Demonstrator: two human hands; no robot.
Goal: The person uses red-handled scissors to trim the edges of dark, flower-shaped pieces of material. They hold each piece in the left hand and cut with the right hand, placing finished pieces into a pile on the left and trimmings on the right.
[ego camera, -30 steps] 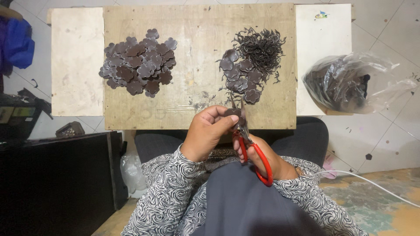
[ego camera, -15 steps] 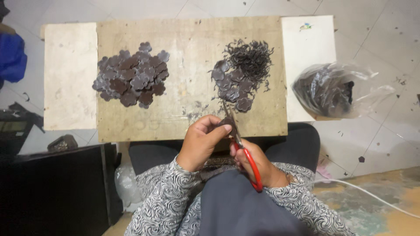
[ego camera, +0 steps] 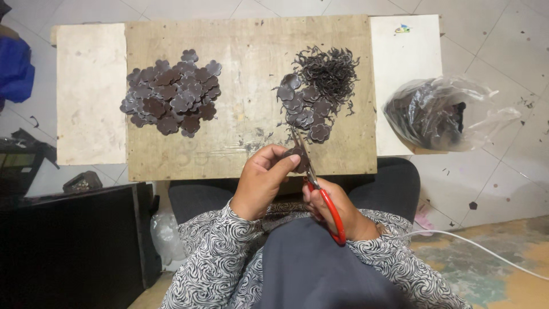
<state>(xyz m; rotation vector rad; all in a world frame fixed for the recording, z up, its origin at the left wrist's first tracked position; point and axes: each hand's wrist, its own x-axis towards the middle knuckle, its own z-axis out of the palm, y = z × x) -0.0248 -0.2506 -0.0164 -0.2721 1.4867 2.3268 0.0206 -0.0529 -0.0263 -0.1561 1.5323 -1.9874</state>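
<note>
Pale floor tiles surround a worn wooden board laid across the person's lap. Compared with half a second ago, the hands sit lower and nearer the board's front edge. The left hand pinches a dark flower-shaped piece between thumb and fingertips, just past the board's near edge. The right hand grips red-handled scissors, blades touching the piece. A trimmed pile lies left, an untrimmed pile with scraps right; bare board lies between them.
</note>
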